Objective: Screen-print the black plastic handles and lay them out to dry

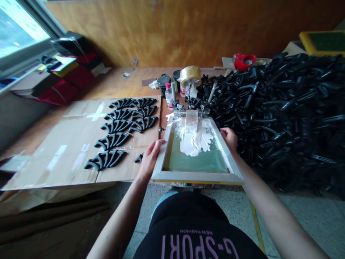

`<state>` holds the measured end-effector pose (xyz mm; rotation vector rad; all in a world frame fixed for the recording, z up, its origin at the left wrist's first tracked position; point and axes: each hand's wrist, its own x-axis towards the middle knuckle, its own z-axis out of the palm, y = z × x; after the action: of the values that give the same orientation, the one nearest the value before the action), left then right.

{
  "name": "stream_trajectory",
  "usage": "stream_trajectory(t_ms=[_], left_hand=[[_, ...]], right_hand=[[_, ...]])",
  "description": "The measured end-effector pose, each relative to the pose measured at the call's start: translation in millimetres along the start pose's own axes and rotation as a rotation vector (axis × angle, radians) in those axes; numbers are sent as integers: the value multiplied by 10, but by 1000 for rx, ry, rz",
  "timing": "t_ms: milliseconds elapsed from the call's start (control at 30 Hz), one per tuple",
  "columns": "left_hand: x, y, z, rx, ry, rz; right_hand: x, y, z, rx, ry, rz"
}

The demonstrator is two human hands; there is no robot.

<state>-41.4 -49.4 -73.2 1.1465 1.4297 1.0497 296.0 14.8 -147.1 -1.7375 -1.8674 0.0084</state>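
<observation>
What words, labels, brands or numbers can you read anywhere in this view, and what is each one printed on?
"G-SPORT" in large letters on the black shirt, upside down.
"NEW FASHION" in small letters above it, same shirt.
The label on the plastic bottle is too small to read.

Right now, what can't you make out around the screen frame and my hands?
Head view:
Under the screen-printing frame: hidden by the frame itself.
The mesh beneath the white ink: covered by the ink.
The plastic bottle's label: too small to read.
Lower layers of the black plastic parts heap: hidden by the upper ones.
</observation>
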Motion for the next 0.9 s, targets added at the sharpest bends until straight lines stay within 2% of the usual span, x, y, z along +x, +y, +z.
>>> stream_trajectory(t_ms=[67,133,200,267,333,400,533,600,633,767,833,900], left_hand=[[-49,-318,10,44,-30,-116],[-34,-606,53,69,-20,-182],[15,-815,97,130,-7,-198],[63,-938,122,187,-5,-190],[92,-1002,126,217,-6,-182],[102,-1039,121,230,-9,-181],[101,-1088,113,231,-16,-188],[102,-1095,111,246,-16,-192],[103,-1094,109,258,-18,-193],[103,-1079,96,262,-40,-191],[102,-1076,92,247,-49,-193],[99,-1070,91,237,-56,-196]], right_hand=[[218,-101,-90,20,79,-12],[397,-376,-81,43,68,-121],[496,-700,6,38,-65,-255],[480,-945,122,11,-241,-320],[342,-1052,206,-20,-383,-334],[118,-1040,209,-48,-457,-377],[-265,-895,-5,8,-534,-685],[-303,-857,-112,71,-589,-788],[-291,-853,-140,87,-601,-794],[-306,-881,-82,29,-467,-697],[-413,-886,-32,14,-415,-723],[-498,-888,-21,34,-438,-773]])
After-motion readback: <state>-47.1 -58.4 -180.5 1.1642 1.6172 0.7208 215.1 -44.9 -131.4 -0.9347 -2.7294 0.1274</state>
